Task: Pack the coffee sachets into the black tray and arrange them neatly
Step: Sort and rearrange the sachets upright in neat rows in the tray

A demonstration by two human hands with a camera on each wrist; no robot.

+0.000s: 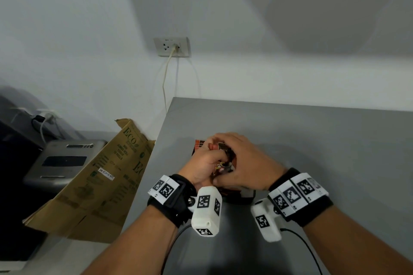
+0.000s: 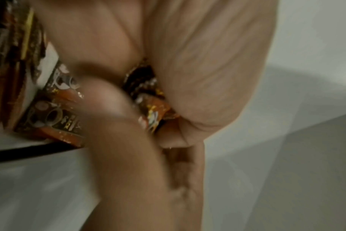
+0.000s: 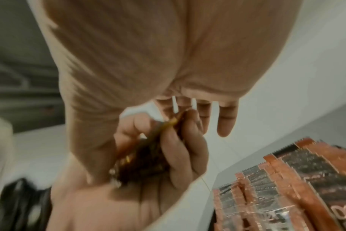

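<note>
The fingers [image 3: 180, 150] of the left hand [image 1: 202, 163] are curled around a small bundle of coffee sachets [image 3: 146, 150]. The right hand [image 1: 242, 161] lies over it with straight, relaxed fingers [image 3: 225, 118]; whether it grips anything cannot be told. Just beside the hands, more sachets [image 3: 298, 179] stand in a row in the black tray [image 1: 248, 196], near the left edge of the grey tabletop [image 1: 312, 136]. A cardboard box [image 1: 107, 176] leans beside that edge.

Head view looks forward and down from above at both hands [image 1: 223, 161] on the table [image 1: 312, 140]. Each wrist view looks along its palm, very close and blurred. All three share the sachets [image 3: 286, 179].
</note>
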